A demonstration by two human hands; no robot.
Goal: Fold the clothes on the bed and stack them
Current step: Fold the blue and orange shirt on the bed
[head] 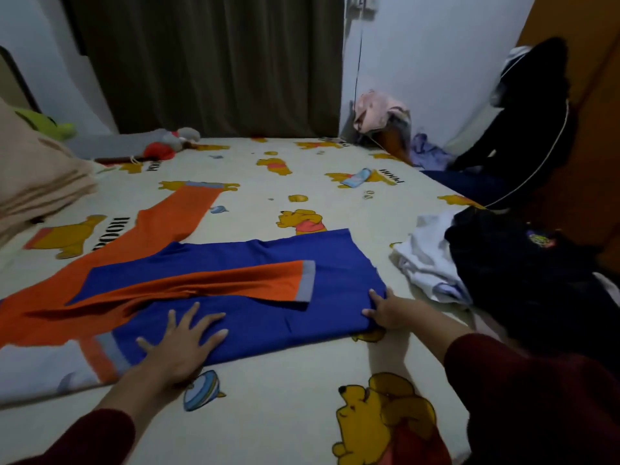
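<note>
Garment: a blue and orange long-sleeved shirt (255, 297) lies flat on the bed (302, 397), near its front edge, partly folded.
Long axis: the body runs left to right across the bed, hem end at the right, shoulders at the left.
Sleeves: one orange sleeve (214, 280) is laid over the blue body, its grey cuff pointing right; the other orange sleeve (181, 213) trails away toward the far left corner of the bed.
Right grip: the right hand (385, 312) pinches the near right corner of the blue cloth, thumb on top.
Left grip: the left hand (183, 344) is released, fingers spread, pressing flat on the body near its front edge.
Nearer hand: the left hand lies closer to the trailing sleeve, so bringing it in probably falls to that side.
Unfolded pile: white cloth (432, 260) and dark clothes (523, 270) heap at the right edge of the bed, just beside the right hand.
Folded stack: beige cloth (40, 182) sits at the far left.
</note>
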